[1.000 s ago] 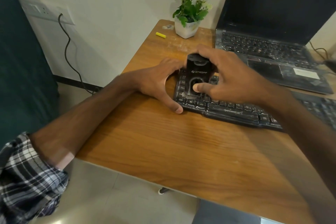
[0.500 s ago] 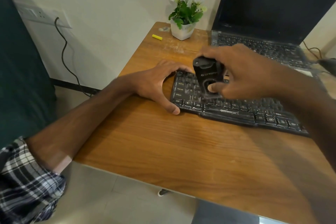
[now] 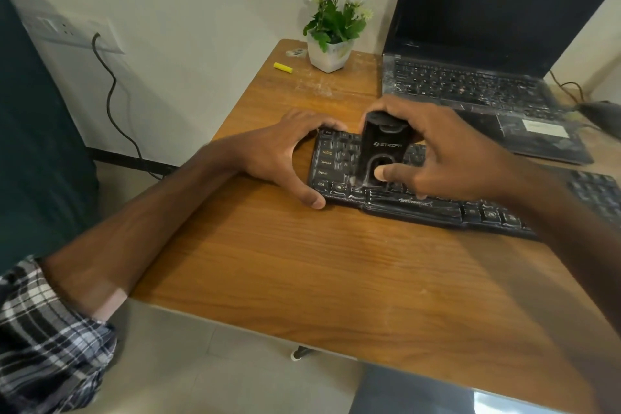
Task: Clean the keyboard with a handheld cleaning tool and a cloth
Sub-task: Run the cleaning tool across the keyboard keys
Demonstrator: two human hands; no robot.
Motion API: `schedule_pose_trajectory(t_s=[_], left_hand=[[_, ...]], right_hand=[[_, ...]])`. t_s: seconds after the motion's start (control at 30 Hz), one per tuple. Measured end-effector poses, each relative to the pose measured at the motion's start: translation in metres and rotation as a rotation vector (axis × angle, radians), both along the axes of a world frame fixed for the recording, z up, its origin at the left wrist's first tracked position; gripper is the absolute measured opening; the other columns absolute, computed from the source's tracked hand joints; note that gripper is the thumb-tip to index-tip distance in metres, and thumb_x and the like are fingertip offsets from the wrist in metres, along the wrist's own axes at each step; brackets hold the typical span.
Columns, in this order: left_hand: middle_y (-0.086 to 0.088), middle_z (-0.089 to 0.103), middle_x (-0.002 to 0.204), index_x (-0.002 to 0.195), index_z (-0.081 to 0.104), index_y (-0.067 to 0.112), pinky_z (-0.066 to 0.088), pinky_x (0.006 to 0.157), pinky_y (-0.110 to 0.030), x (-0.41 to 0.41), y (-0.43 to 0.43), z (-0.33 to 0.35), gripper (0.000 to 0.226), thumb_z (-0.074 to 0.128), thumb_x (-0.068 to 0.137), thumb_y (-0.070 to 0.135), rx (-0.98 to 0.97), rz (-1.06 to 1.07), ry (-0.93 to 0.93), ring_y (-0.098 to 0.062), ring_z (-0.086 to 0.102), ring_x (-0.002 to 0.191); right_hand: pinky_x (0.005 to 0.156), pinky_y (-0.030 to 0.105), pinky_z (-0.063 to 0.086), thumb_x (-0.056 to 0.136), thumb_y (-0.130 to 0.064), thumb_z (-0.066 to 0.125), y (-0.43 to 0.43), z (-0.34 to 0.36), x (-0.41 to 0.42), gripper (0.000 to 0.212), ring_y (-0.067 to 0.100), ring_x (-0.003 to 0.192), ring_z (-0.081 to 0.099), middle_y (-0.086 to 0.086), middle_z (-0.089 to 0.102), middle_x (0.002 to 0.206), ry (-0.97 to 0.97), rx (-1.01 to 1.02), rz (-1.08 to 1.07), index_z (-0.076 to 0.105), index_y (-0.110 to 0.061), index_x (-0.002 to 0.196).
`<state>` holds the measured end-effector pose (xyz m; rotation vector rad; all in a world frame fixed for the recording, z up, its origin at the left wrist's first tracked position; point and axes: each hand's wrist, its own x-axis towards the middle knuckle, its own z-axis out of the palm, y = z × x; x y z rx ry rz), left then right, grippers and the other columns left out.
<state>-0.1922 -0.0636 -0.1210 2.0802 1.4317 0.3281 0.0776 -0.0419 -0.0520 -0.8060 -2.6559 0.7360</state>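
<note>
A black keyboard lies across the wooden table, its keys dusty. My left hand grips the keyboard's left end, thumb on the front corner and fingers over the back edge. My right hand holds a black handheld cleaning tool upright, thumb on its round front button. The tool's lower end rests on the keys near the left side. No cloth is in view.
An open laptop with a dark screen sits behind the keyboard at right. A white pot of flowers and a small yellow object stand at the table's back. A cable hangs from a wall socket at left.
The tool was on the left keys, lifted and tilted half a second ago, and now stands upright on the keys again. My left hand stays on the keyboard's left end.
</note>
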Motion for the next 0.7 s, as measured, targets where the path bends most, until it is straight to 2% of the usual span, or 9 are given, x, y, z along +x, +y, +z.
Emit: schedule_pose_trajectory(t_s=[0.13,0.17,0.23,0.33,0.43,0.53,0.57,0.63,0.7], left_hand=[[0.019,0.022,0.157,0.153,0.025,0.053,0.029,0.123,-0.047,-0.001,0.001,-0.001,0.125,0.086,0.047,0.077,-0.003,0.005,0.002,-0.009,0.021,0.146],[0.018,0.022,0.158,0.153,0.025,0.054,0.03,0.123,-0.048,-0.002,0.001,-0.002,0.125,0.085,0.046,0.078,-0.004,0.004,0.006,-0.009,0.022,0.146],[0.018,0.021,0.158,0.153,0.025,0.055,0.031,0.123,-0.048,-0.002,0.001,-0.002,0.125,0.086,0.046,0.077,-0.01,0.009,0.005,-0.01,0.023,0.146],[0.017,0.021,0.159,0.153,0.025,0.054,0.03,0.123,-0.05,-0.002,0.001,-0.002,0.126,0.085,0.046,0.078,0.0,0.015,0.008,-0.011,0.022,0.147],[0.017,0.022,0.158,0.15,0.024,0.059,0.03,0.123,-0.05,-0.002,0.0,-0.002,0.122,0.085,0.046,0.079,0.019,-0.005,0.017,-0.01,0.022,0.147],[0.024,0.02,0.151,0.127,0.014,0.085,0.028,0.12,-0.038,-0.001,-0.003,0.002,0.108,0.084,0.045,0.078,-0.018,0.011,0.016,-0.002,0.022,0.14],[0.026,0.02,0.149,0.123,0.013,0.087,0.028,0.118,-0.035,0.0,-0.003,0.004,0.105,0.084,0.045,0.077,-0.034,0.016,0.014,0.001,0.022,0.138],[0.024,0.021,0.152,0.132,0.017,0.08,0.029,0.119,-0.038,-0.001,-0.002,0.003,0.109,0.084,0.046,0.077,-0.007,0.011,0.015,-0.002,0.022,0.141],[0.019,0.023,0.157,0.147,0.025,0.062,0.03,0.122,-0.046,-0.002,0.001,0.001,0.118,0.084,0.046,0.078,0.019,0.003,0.015,-0.008,0.022,0.145]], right_hand=[[0.055,0.019,0.055,0.082,-0.009,0.081,0.001,0.005,0.015,0.05,0.008,0.085,0.069,-0.009,0.064,0.105,-0.027,-0.048,-0.015,0.055,-0.027,0.12],[0.051,0.019,0.054,0.082,-0.007,0.08,0.001,0.007,0.018,0.05,0.007,0.078,0.07,-0.008,0.064,0.104,-0.038,-0.075,-0.018,0.054,-0.028,0.119],[0.051,0.028,0.057,0.083,-0.007,0.08,0.003,0.012,0.021,0.05,0.008,0.071,0.071,-0.008,0.064,0.103,-0.093,-0.079,-0.01,0.054,-0.03,0.118],[0.07,0.029,0.058,0.08,-0.013,0.081,0.011,0.023,0.015,0.051,0.007,0.09,0.068,-0.009,0.065,0.105,-0.243,0.03,0.018,0.054,-0.03,0.119],[0.078,0.036,0.061,0.08,-0.015,0.081,0.01,0.025,0.003,0.053,0.012,0.1,0.068,-0.006,0.065,0.11,-0.147,0.04,-0.006,0.055,-0.022,0.126],[0.075,0.043,0.063,0.08,-0.014,0.082,0.002,0.014,-0.008,0.053,0.013,0.1,0.069,-0.006,0.064,0.114,-0.001,-0.02,-0.012,0.055,-0.022,0.126],[0.073,0.043,0.063,0.081,-0.014,0.082,0.001,0.009,-0.008,0.053,0.012,0.098,0.069,-0.006,0.064,0.114,0.012,-0.019,-0.006,0.055,-0.022,0.125],[0.064,0.037,0.063,0.082,-0.011,0.08,0.002,0.004,-0.006,0.052,0.01,0.089,0.07,-0.003,0.063,0.113,0.016,-0.035,-0.017,0.054,-0.02,0.125],[0.05,0.028,0.057,0.084,-0.006,0.079,0.004,0.005,0.001,0.05,0.008,0.076,0.071,0.0,0.063,0.111,0.015,-0.086,-0.037,0.052,-0.019,0.125]])
